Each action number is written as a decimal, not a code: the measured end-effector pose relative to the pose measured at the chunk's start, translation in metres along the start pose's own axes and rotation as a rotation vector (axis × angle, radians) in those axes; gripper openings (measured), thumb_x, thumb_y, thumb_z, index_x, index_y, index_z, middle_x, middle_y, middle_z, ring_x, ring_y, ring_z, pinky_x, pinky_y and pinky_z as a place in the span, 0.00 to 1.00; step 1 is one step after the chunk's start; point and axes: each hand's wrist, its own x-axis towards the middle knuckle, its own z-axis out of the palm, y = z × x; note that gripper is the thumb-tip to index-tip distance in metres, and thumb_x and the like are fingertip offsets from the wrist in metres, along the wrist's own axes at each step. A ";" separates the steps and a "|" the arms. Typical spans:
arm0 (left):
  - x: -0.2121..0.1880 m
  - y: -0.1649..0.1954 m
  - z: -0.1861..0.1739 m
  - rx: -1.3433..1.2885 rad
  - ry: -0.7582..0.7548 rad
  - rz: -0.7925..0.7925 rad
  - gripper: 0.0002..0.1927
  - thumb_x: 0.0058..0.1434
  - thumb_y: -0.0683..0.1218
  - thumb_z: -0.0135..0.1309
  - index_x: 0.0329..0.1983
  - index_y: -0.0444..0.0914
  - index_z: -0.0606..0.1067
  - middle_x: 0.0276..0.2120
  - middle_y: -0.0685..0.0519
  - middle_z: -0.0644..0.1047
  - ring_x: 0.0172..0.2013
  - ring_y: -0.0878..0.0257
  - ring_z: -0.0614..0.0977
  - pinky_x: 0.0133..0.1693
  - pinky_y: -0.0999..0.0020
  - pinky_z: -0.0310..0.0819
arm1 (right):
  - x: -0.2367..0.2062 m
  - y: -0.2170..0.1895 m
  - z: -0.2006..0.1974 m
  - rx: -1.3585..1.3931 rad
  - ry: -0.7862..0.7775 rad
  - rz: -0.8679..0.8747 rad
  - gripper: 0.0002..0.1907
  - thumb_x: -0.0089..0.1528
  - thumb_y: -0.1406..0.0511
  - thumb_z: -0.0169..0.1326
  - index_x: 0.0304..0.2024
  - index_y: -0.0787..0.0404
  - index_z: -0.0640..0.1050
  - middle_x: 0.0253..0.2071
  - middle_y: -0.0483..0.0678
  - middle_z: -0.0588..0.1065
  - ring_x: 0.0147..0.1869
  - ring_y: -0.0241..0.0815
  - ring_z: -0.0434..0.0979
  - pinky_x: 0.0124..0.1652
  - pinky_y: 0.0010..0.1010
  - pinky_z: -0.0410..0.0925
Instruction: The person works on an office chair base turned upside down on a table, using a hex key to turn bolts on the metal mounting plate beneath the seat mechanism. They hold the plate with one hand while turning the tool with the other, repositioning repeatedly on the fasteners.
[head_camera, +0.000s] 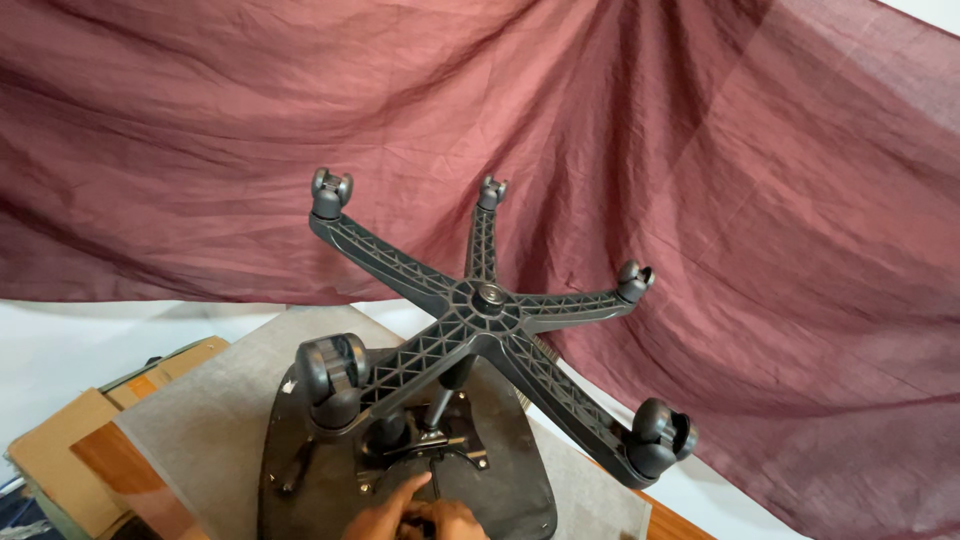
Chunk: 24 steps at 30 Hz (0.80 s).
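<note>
An office chair lies upside down on a grey mat (215, 420). Its black five-armed base (480, 300) points up toward me, a castor (333, 372) on each arm's end. The underside of the seat (510, 470) faces up, with a metal mechanism plate (450, 440) around the central column. My left hand (385, 512) and my right hand (455, 518) are together at the bottom edge, fingers on the black lever or cable at the mechanism. Only the tops of both hands show; their grip is partly hidden.
A maroon cloth (700, 150) hangs behind and drapes down to the right. A cardboard box (60, 460) and a wooden board (130, 480) sit at lower left. White floor (60, 350) shows at the left.
</note>
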 end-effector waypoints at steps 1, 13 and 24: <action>-0.001 0.002 -0.001 0.013 0.051 0.014 0.36 0.57 0.52 0.56 0.71 0.60 0.64 0.45 0.56 0.86 0.42 0.62 0.90 0.46 0.70 0.83 | -0.001 -0.002 -0.001 -0.027 0.006 0.142 0.24 0.47 0.50 0.75 0.39 0.55 0.85 0.37 0.49 0.80 0.37 0.46 0.86 0.40 0.36 0.78; 0.012 -0.014 -0.004 -0.026 0.023 0.055 0.41 0.59 0.44 0.52 0.77 0.56 0.56 0.50 0.46 0.83 0.49 0.55 0.86 0.51 0.65 0.80 | 0.002 -0.018 -0.021 0.065 -0.185 0.046 0.19 0.53 0.57 0.64 0.48 0.48 0.86 0.42 0.50 0.84 0.45 0.46 0.86 0.46 0.40 0.76; -0.002 -0.003 -0.008 -0.001 0.109 0.159 0.39 0.55 0.43 0.55 0.72 0.53 0.62 0.41 0.47 0.86 0.43 0.58 0.90 0.46 0.65 0.83 | -0.004 -0.057 -0.031 0.021 -0.008 0.273 0.29 0.47 0.53 0.66 0.53 0.46 0.82 0.42 0.49 0.81 0.43 0.49 0.84 0.43 0.42 0.76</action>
